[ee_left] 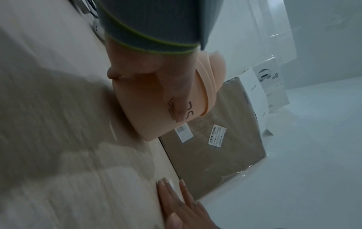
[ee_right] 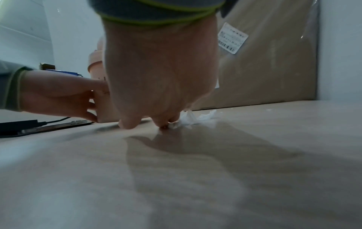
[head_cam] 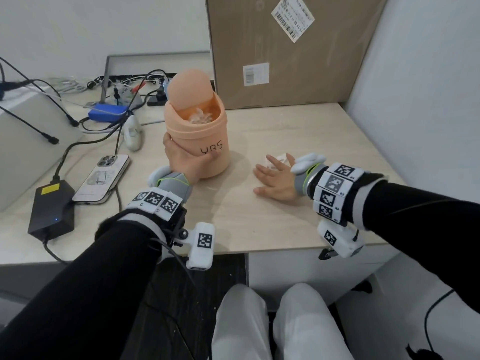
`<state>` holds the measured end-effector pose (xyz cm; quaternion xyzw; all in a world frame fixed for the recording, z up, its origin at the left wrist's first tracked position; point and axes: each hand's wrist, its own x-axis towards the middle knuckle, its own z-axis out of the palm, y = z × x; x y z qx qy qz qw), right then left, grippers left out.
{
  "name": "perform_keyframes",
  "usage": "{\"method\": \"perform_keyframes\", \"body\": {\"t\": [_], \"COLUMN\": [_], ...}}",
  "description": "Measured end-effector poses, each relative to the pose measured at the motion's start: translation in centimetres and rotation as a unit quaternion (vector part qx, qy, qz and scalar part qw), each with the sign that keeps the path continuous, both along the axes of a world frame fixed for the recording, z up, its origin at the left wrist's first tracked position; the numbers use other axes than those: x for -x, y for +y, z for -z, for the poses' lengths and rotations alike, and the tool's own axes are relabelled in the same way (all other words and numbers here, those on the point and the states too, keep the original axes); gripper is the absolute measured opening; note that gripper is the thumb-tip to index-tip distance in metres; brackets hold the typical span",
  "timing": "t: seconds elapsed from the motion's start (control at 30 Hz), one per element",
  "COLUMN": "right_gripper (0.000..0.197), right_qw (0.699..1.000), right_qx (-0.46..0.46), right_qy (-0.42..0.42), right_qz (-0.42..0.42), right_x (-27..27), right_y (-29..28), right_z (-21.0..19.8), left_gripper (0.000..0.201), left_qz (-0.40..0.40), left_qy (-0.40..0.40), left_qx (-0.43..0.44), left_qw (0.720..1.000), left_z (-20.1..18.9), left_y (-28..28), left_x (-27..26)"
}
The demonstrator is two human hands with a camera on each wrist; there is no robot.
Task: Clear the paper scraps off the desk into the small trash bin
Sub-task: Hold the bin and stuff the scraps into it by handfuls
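1. On the tabletop (head_cam: pixel 298 126), the peach trash bin (head_cam: pixel 200 141) stood upright, lid tipped open, crumpled paper inside; its printed letters were partly covered.
2. Left hand (head_cam: pixel 181 162) wrapped its grip round the bin's lower wall.
3. Right hand (head_cam: pixel 275 178) lay flat, fingers spread over a white paper scrap (ee_right: pixel 192 119).
4. Behind stood a barcode-labelled cardboard box (head_cam: pixel 285 48); a phone (head_cam: pixel 104 178) lay left.

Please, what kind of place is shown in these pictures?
Probably an office or lab workstation: a light wood desk carries a phone, a black power adapter and tangled cables, and a large cardboard box with shipping labels leans against the wall behind.
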<state>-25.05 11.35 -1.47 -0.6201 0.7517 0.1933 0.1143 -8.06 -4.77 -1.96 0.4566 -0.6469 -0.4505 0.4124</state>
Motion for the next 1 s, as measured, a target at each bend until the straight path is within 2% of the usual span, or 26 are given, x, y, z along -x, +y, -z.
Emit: {"method": "perform_keyframes", "body": {"t": [0.07,0.13,0.23,0.3,0.4,0.47,0.6,0.8,0.9,1.0], "right_gripper": [0.064,0.065,0.081,0.093,0.101,0.093,0.062,0.029,0.023,0.021], "right_qw": [1.000,0.995,0.981,0.974,0.978,0.978,0.977,0.975,0.972,0.962], "right_qx": [0.028,0.093,0.158,0.142,0.082,0.079,0.102,0.139,0.138,0.187], "right_qy": [-0.004,-0.026,-0.081,-0.112,-0.117,-0.109,-0.110,-0.117,-0.118,-0.139], "right_qz": [-0.009,-0.001,0.082,0.138,0.154,0.160,0.152,0.129,0.148,0.144], "right_x": [0.6,1.0,2.3,3.2,3.5,3.3,2.5,1.4,1.0,1.5], "right_y": [0.2,0.3,-0.5,-1.5,-2.6,-3.0,-3.5,-3.9,-3.8,-3.2], "right_z": [-0.6,-1.7,-2.4,-2.2,-1.5,-1.2,-1.0,-1.1,-1.5,-1.8], "left_gripper": [0.137,0.137,0.138,0.139,0.140,0.139,0.131,0.133,0.132,0.131], "left_qz": [0.006,0.009,0.012,0.017,0.031,0.036,0.042,0.052,0.053,0.056], "left_qy": [0.001,0.000,0.001,0.002,-0.004,-0.012,-0.019,-0.017,-0.019,-0.019], "left_qx": [-0.004,-0.006,-0.007,-0.005,0.002,0.006,0.017,0.011,0.011,0.010], "left_qw": [1.000,1.000,1.000,1.000,0.999,0.999,0.999,0.998,0.998,0.998], "left_z": [0.0,0.0,0.2,0.2,0.4,0.6,0.9,1.0,0.8,0.8], "left_y": [0.0,0.0,0.2,0.4,0.8,1.0,1.0,1.0,1.1,1.1], "left_x": [0.2,0.5,1.2,1.6,2.0,2.0,2.1,1.9,1.7,1.6]}}
